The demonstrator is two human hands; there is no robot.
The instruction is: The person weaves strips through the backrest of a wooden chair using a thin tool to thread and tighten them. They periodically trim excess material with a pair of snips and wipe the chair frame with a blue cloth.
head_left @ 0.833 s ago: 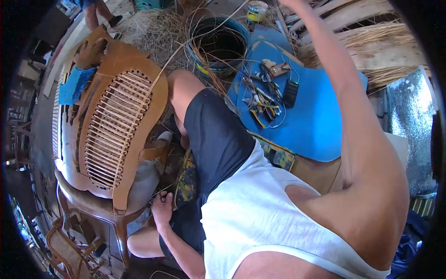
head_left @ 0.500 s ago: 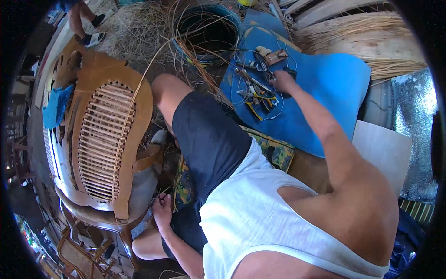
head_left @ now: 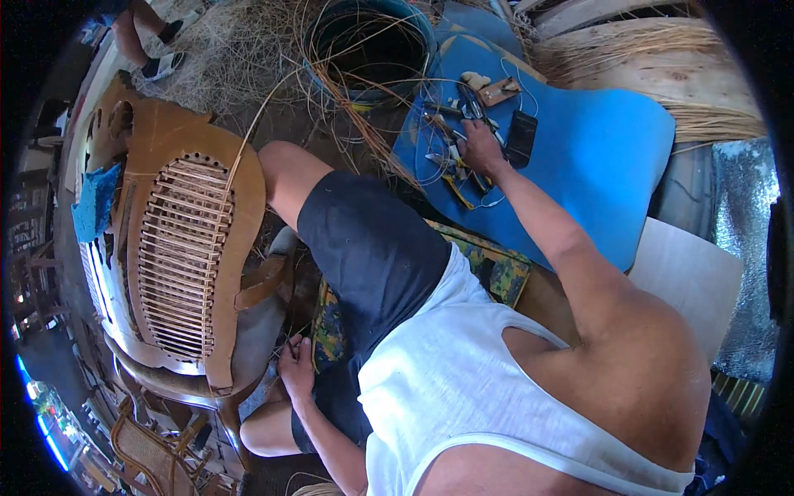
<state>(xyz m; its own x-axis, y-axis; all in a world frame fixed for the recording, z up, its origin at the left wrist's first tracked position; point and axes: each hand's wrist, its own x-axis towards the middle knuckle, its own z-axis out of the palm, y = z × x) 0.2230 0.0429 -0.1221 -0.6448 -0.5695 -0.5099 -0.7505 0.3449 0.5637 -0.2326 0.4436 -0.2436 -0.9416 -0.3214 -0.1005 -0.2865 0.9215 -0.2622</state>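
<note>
My right hand (head_left: 482, 145) reaches out over a blue board (head_left: 595, 165) and rests among several small hand tools (head_left: 451, 161), its fingers curled down onto them; what it grips, if anything, is hidden. A black phone-like slab (head_left: 522, 136) lies just right of the hand. My left hand (head_left: 295, 368) is low by my thigh, at the edge of a wooden chair (head_left: 178, 256) lying on its side, pinching a thin cane strand. The chair's back panel is partly woven with cane strips.
A blue tub (head_left: 368, 45) of coiled cane stands behind the board, with loose cane strands spread around it. Bundles of reed (head_left: 653, 41) lie at the top right. Another person's foot (head_left: 153, 62) shows at top left. A second woven chair (head_left: 153, 450) sits at the bottom left.
My right arm has come down from above the reed bundles to the tools on the blue board. The left hand has stayed by the chair.
</note>
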